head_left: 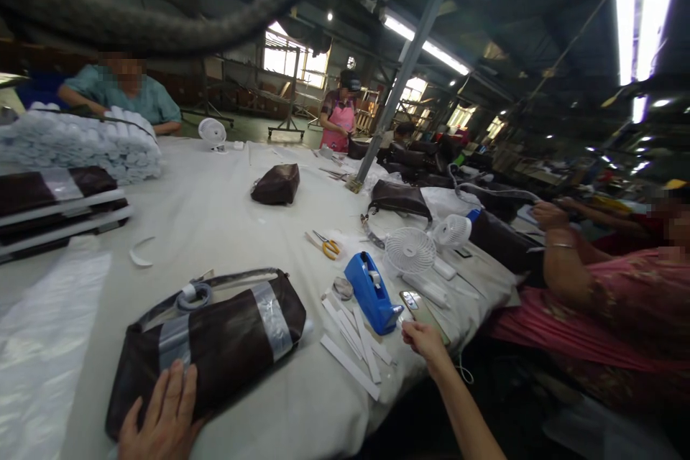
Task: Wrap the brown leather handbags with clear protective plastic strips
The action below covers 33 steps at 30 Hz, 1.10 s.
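A dark brown bag (231, 345) lies at the front left of the cloth-covered table, with grey strips across it and its strap along the top. My left hand (162, 413) rests flat on its lower left part, fingers stretched out. At the cutting end of a blue tape dispenser (371, 295), my right hand (423, 340) is closed in a pinch on what looks like the end of clear tape. Beside the dispenser lie white paper strips (353, 370) and a phone (423, 313). Yellow-handled scissors (328, 248) lie behind it.
White fans (410, 250) stand at the right. A smaller brown bag (276, 184) sits mid-table, near a metal post (399, 86). Wrapped bags (59, 201) and a white bundle (80, 140) are stacked left. A person in pink (609, 295) works at the right; others are behind.
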### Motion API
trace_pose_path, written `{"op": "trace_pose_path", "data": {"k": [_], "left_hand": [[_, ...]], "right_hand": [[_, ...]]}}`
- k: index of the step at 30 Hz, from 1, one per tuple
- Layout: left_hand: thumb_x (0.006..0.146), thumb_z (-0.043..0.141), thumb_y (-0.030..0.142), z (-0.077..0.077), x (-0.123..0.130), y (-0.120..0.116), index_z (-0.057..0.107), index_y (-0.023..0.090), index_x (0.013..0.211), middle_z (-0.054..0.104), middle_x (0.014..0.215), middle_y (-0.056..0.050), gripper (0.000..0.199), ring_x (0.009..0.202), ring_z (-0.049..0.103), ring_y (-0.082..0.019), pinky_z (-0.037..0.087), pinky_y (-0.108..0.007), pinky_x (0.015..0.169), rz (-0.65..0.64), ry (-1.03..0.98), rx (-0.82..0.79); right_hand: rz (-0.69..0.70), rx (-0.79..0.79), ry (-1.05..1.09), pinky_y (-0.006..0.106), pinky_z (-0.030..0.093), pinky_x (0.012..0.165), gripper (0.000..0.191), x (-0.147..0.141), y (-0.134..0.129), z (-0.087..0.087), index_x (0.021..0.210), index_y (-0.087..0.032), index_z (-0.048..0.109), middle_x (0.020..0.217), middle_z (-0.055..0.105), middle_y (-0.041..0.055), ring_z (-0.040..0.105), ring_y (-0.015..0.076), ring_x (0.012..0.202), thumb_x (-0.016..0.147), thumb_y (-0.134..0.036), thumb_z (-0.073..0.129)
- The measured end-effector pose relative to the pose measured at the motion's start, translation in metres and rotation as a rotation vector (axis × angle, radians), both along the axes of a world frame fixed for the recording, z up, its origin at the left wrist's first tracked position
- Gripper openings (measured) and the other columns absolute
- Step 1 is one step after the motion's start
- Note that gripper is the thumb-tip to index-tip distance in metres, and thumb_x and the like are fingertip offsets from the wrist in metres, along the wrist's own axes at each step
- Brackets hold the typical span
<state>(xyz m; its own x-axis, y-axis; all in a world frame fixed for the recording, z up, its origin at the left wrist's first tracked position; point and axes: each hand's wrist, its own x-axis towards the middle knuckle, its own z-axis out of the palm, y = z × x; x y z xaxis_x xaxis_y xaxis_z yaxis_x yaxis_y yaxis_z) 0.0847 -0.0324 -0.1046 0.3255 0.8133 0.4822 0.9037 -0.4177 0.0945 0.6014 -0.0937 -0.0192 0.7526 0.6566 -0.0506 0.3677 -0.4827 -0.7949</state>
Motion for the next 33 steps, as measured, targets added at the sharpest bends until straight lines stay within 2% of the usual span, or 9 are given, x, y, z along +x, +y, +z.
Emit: {"op": "trace_pose_path", "data": {"k": [7, 11, 14, 15, 19, 22, 25, 28, 33], "left_hand": [[0.094, 0.036, 0.023, -0.013, -0.004, 0.008, 0.005, 0.018, 0.152, 0.026, 0.153, -0.020, 0.067, 0.137, 0.031, -0.037, 0.024, -0.063, 0.104, -0.004, 0.018, 0.036], [0.088, 0.044, 0.017, 0.001, -0.001, 0.006, 0.020, 0.015, 0.150, 0.030, 0.152, -0.019, 0.067, 0.139, 0.030, -0.034, 0.025, -0.059, 0.107, 0.059, 0.125, 0.012], [0.087, 0.058, 0.037, 0.015, 0.003, 0.010, 0.040, 0.016, 0.143, 0.034, 0.151, -0.016, 0.062, 0.137, 0.032, -0.033, 0.029, -0.055, 0.107, 0.106, 0.162, -0.037], [0.086, 0.060, 0.043, 0.018, 0.004, 0.011, 0.042, 0.017, 0.142, 0.035, 0.150, -0.016, 0.065, 0.137, 0.033, -0.033, 0.030, -0.055, 0.107, 0.121, 0.170, -0.035], [0.081, 0.065, 0.054, 0.025, 0.006, 0.013, 0.042, 0.017, 0.141, 0.036, 0.149, -0.016, 0.074, 0.135, 0.036, -0.033, 0.034, -0.055, 0.105, 0.147, 0.183, -0.004], [0.081, 0.066, 0.052, 0.028, 0.008, 0.010, 0.040, 0.018, 0.142, 0.034, 0.150, -0.016, 0.074, 0.136, 0.035, -0.033, 0.034, -0.055, 0.106, 0.160, 0.178, -0.011], [0.081, 0.067, 0.051, 0.030, 0.009, 0.010, 0.041, 0.018, 0.141, 0.035, 0.150, -0.016, 0.073, 0.136, 0.036, -0.034, 0.034, -0.056, 0.106, 0.161, 0.176, -0.008], [0.079, 0.069, 0.053, 0.032, 0.009, 0.011, 0.041, 0.017, 0.140, 0.037, 0.149, -0.017, 0.076, 0.135, 0.036, -0.033, 0.035, -0.057, 0.105, 0.166, 0.173, 0.003], [0.082, 0.068, 0.044, 0.030, 0.010, 0.014, 0.045, 0.017, 0.138, 0.042, 0.146, -0.017, 0.066, 0.134, 0.037, -0.034, 0.036, -0.058, 0.104, 0.176, 0.136, 0.051]], "right_hand": [[-0.074, -0.110, -0.221, 0.039, 0.046, 0.068, 0.026, -0.014, -0.027, -0.017, 0.055, -0.023, 0.059, 0.063, 0.067, 0.0118, 0.065, 0.0321, 0.073, 0.062, -0.046, 0.048], [0.069, -0.116, -0.234, 0.040, 0.048, 0.070, 0.035, -0.032, -0.030, -0.010, 0.068, -0.024, 0.065, 0.071, 0.071, 0.0094, 0.066, 0.0333, 0.076, 0.064, -0.054, 0.049], [0.337, -0.023, -0.296, 0.035, 0.050, 0.066, 0.038, -0.069, 0.008, 0.015, 0.080, -0.026, 0.069, 0.078, 0.073, 0.0046, 0.065, 0.0264, 0.068, 0.072, -0.059, 0.053], [0.488, 0.017, -0.311, 0.033, 0.050, 0.065, 0.036, -0.089, 0.025, 0.028, 0.082, -0.026, 0.069, 0.080, 0.073, 0.0040, 0.065, 0.0247, 0.068, 0.074, -0.059, 0.055], [1.144, 0.166, -0.308, 0.029, 0.048, 0.075, 0.030, -0.192, 0.091, 0.089, 0.081, -0.023, 0.066, 0.081, 0.071, 0.0034, 0.064, 0.0200, 0.078, 0.089, -0.048, 0.051], [1.503, 0.226, -0.330, 0.028, 0.046, 0.077, 0.027, -0.266, 0.134, 0.118, 0.083, -0.021, 0.066, 0.083, 0.070, 0.0037, 0.062, 0.0177, 0.080, 0.093, -0.041, 0.050], [1.837, 0.215, -0.366, 0.027, 0.046, 0.076, 0.027, -0.320, 0.173, 0.126, 0.086, -0.018, 0.067, 0.081, 0.069, 0.0036, 0.061, 0.0156, 0.076, 0.094, -0.037, 0.050], [2.065, 0.101, -0.480, 0.023, 0.046, 0.068, 0.025, -0.356, 0.204, 0.123, 0.087, -0.017, 0.068, 0.080, 0.069, 0.0026, 0.059, 0.0129, 0.068, 0.095, -0.031, 0.048], [2.163, -0.005, -0.765, 0.024, 0.042, 0.062, 0.014, -0.395, 0.235, 0.109, 0.086, -0.018, 0.069, 0.077, 0.071, 0.0013, 0.057, 0.0127, 0.061, 0.086, -0.021, 0.056]]}}
